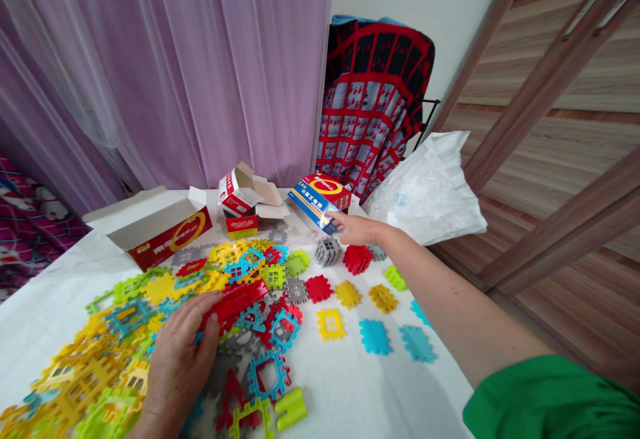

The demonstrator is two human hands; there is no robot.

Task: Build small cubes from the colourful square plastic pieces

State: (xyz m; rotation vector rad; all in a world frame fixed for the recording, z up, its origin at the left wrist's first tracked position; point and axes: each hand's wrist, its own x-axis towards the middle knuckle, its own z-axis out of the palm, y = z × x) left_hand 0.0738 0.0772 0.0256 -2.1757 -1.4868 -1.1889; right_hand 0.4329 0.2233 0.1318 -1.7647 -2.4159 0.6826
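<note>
My left hand (183, 352) is closed around the near end of a long red plastic block (243, 295), just over a spread pile of interlocking plastic building pieces (90, 372) in yellow, blue, green, red and grey. Stretched out to the far side of the table, my right hand (359, 230) has its fingertips at the near end of a blue and red printed box (315, 202). Those fingers look extended and apart; whether they press on the box I cannot tell. Just below that hand stand a grey stack of pieces (329, 251) and a red stack (357, 259).
Loose square pieces, such as a blue one (375, 337) and a yellow one (331, 324), lie on the white tabletop (340, 392). An opened red box (170, 235) and stacked smaller boxes (241, 209) stand behind the pile. A white bag (425, 189) is at the right.
</note>
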